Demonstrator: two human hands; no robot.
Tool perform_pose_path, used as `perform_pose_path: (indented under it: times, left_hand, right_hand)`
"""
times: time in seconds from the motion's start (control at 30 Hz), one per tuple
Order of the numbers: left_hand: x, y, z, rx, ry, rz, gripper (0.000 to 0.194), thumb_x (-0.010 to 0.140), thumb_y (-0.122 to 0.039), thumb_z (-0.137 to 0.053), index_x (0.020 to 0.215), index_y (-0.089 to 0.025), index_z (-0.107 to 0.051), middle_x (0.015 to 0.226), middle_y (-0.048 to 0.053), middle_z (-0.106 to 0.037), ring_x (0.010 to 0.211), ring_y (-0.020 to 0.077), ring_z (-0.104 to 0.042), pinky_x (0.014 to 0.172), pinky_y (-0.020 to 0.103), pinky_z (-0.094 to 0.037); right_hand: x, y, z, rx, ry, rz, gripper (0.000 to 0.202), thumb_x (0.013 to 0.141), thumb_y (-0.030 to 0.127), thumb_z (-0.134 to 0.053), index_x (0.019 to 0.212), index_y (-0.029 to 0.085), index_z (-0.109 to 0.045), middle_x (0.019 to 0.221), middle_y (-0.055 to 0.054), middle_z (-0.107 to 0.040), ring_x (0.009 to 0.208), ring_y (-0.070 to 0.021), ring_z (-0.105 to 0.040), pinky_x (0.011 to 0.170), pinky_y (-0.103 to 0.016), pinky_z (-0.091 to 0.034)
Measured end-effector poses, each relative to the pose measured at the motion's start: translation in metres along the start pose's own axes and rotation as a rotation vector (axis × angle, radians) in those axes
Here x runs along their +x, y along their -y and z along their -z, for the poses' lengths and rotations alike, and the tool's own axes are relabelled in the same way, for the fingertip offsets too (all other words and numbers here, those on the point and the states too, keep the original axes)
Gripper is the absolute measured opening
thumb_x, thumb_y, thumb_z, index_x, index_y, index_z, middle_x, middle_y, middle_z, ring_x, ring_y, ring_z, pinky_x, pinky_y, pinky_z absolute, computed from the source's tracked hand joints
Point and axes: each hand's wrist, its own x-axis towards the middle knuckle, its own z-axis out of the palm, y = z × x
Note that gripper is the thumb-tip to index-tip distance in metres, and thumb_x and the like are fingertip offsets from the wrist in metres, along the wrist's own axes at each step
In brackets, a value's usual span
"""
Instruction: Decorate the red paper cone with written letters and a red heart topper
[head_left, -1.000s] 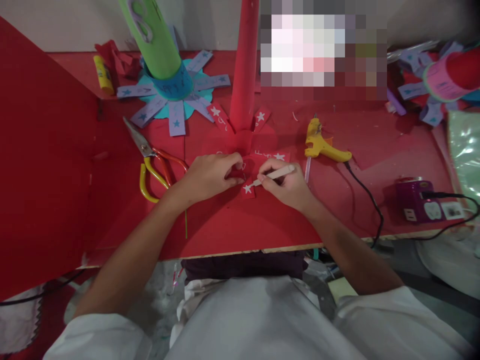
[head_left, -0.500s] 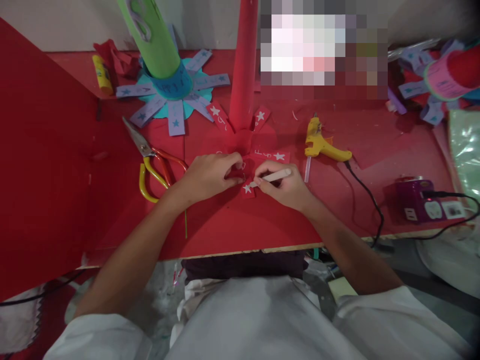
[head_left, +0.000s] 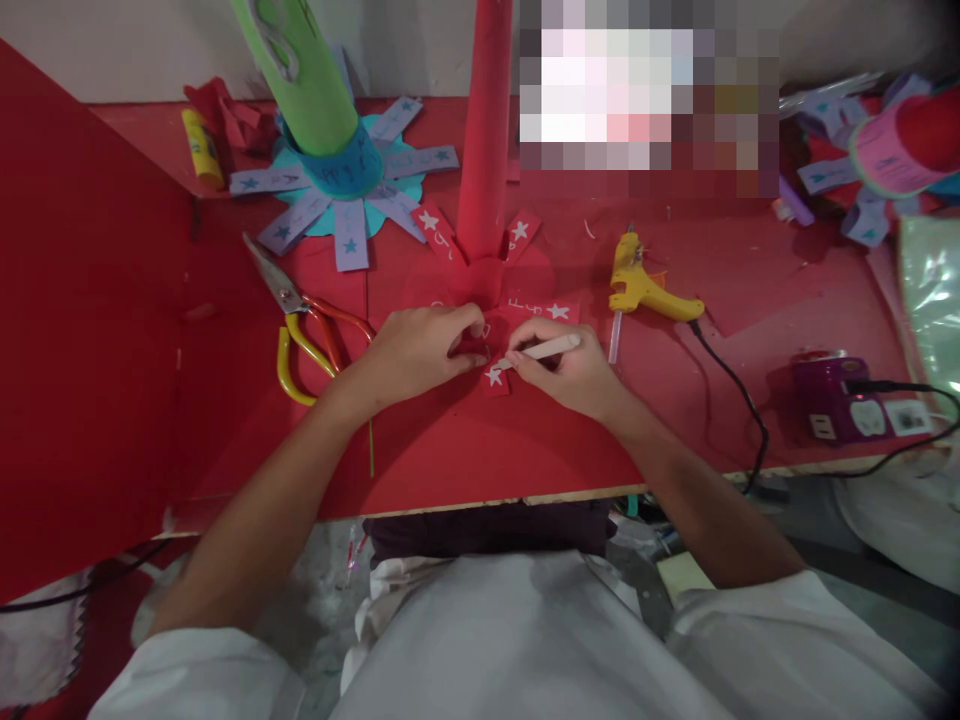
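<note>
A red paper tube [head_left: 487, 130] stands on the red tabletop, with red paper strips fanned out round its base. White letters and white stars mark the strips. My right hand [head_left: 577, 370] is closed round a white marker pen [head_left: 551, 348], whose tip touches the star on the front red paper strip [head_left: 496, 382]. To the left of that strip, my left hand [head_left: 427, 350] has its thumb and fingertips curled at the strip's edge, pressing it. Another red strip [head_left: 559, 312] with a star points right, just above my right hand.
Scissors [head_left: 289, 300] with red and yellow handles lie left of my left hand. A yellow glue gun [head_left: 652, 290] is at the right, its black cord running to a purple power box [head_left: 840, 400]. A green tube [head_left: 311, 90] with lilac strips stands behind; a yellow glue stick [head_left: 202, 150] lies farther left.
The pen tip has shifted slightly left and up over the star on the front strip. My left hand stays where it was.
</note>
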Motion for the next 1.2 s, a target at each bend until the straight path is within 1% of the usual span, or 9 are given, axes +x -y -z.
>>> perform_pose_path:
  times: [0.33, 0.77, 0.9, 1.1, 1.2]
  left_hand:
    - [0.0002, -0.0005, 0.0011, -0.002, 0.015, 0.007, 0.027, 0.098, -0.044, -0.069, 0.116, -0.026, -0.068, 0.097, 0.002, -0.078, 0.086, 0.0226, -0.069, 0.066, 0.033, -0.032]
    - [0.0004, -0.0018, 0.0018, -0.007, 0.025, 0.026, 0.027, 0.097, -0.044, -0.071, 0.116, -0.025, -0.068, 0.097, 0.002, -0.077, 0.083, 0.0223, -0.067, 0.065, 0.033, -0.029]
    - [0.0003, -0.0016, 0.0019, -0.001, 0.017, 0.025, 0.027, 0.096, -0.044, -0.071, 0.116, -0.026, -0.068, 0.097, 0.002, -0.077, 0.084, 0.0224, -0.068, 0.065, 0.033, -0.030]
    - [0.0007, -0.0020, 0.0018, 0.009, 0.022, 0.028, 0.027, 0.097, -0.045, -0.071, 0.116, -0.026, -0.067, 0.097, 0.002, -0.077, 0.085, 0.0226, -0.069, 0.065, 0.033, -0.030]
    - [0.0005, -0.0021, 0.0020, 0.003, 0.024, 0.034, 0.027, 0.096, -0.044, -0.071, 0.116, -0.026, -0.067, 0.098, 0.002, -0.077, 0.085, 0.0227, -0.068, 0.066, 0.033, -0.031]
  right_hand:
    - [0.0000, 0.0011, -0.0002, 0.004, -0.003, -0.021, 0.015, 0.094, 0.034, -0.070, 0.086, 0.022, -0.068, 0.072, 0.001, -0.067, 0.063, -0.0132, -0.054, 0.059, -0.027, -0.040]
    - [0.0000, 0.0011, -0.0002, 0.015, -0.004, -0.016, 0.014, 0.094, 0.032, -0.070, 0.085, 0.022, -0.068, 0.071, 0.002, -0.066, 0.063, -0.0130, -0.054, 0.058, -0.027, -0.038]
    - [-0.0001, 0.0010, -0.0002, 0.016, -0.008, -0.011, 0.014, 0.094, 0.032, -0.070, 0.085, 0.022, -0.068, 0.070, 0.002, -0.064, 0.061, -0.0126, -0.053, 0.057, -0.027, -0.037]
    - [-0.0006, 0.0013, 0.0000, 0.006, -0.007, -0.031, 0.013, 0.094, 0.032, -0.069, 0.086, 0.022, -0.068, 0.072, 0.001, -0.066, 0.064, -0.0135, -0.055, 0.059, -0.027, -0.039]
    - [-0.0004, 0.0020, 0.0001, 0.010, -0.002, -0.031, 0.013, 0.093, 0.031, -0.069, 0.084, 0.022, -0.068, 0.071, 0.001, -0.066, 0.062, -0.0132, -0.054, 0.058, -0.027, -0.039]
